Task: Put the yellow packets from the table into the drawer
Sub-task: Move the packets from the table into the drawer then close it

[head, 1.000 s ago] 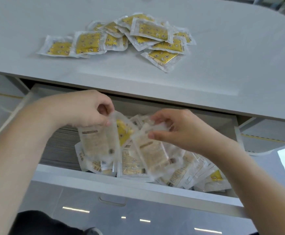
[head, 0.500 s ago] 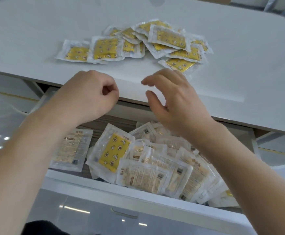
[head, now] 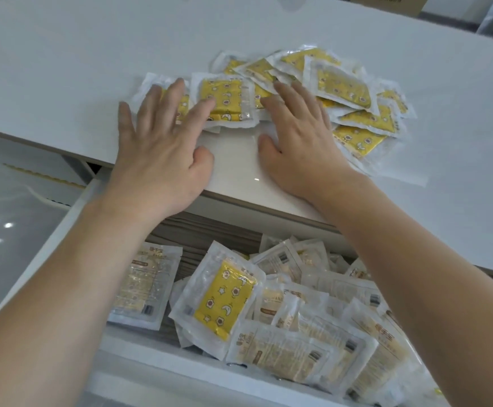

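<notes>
Several yellow packets in clear wrappers lie heaped on the white table. My left hand lies flat with spread fingers on the leftmost packets of the heap. My right hand rests flat beside it, its fingers on the packets in the middle of the heap. Neither hand grips anything. Below the table edge the drawer stands pulled out, and several packets lie in it, most with the printed back up, one yellow side up.
The drawer's white front rail runs under my forearms. A glossy grey floor shows at the left. A cardboard box sits beyond the table's far edge.
Both hands let go of packets in the drawer, rose over the table edge and now lie flat on the heap. The view has moved closer to the table.
</notes>
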Demonstrator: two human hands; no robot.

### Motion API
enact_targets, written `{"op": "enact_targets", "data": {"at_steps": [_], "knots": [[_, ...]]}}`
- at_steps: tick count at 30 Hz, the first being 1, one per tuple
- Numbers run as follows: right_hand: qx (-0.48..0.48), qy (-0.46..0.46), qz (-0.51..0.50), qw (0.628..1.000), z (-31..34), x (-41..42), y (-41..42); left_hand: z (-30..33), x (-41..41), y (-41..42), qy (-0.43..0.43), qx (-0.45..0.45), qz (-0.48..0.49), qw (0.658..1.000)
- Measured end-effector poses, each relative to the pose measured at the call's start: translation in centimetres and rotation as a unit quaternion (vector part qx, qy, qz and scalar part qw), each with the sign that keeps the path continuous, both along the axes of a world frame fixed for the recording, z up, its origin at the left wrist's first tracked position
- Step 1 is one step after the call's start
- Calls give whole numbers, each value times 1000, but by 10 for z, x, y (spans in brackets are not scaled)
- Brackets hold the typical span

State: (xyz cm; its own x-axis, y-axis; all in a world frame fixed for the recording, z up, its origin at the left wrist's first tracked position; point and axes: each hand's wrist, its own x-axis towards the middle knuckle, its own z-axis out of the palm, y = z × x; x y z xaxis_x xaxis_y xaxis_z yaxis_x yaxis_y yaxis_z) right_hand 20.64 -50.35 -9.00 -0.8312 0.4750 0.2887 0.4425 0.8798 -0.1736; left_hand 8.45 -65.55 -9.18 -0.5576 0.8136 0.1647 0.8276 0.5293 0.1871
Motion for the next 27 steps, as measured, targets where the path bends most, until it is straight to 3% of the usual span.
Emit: {"op": "enact_targets", "data": {"at_steps": [4,12,19,27], "knots": [[-11,-19,-13,1000,-2,-7,5,-5,-5,2,-5,-37,-2,999],[39,0,-7,999,-2,-15,11,-2,-5,6,-5,27,26,999],[-8,17,9,1000,-4,-18,15,-3,-5,8,-19,4,7,1000],[35,-11,8,999,-1,-18,12,3,0,10,-42,11,31,999]]}}
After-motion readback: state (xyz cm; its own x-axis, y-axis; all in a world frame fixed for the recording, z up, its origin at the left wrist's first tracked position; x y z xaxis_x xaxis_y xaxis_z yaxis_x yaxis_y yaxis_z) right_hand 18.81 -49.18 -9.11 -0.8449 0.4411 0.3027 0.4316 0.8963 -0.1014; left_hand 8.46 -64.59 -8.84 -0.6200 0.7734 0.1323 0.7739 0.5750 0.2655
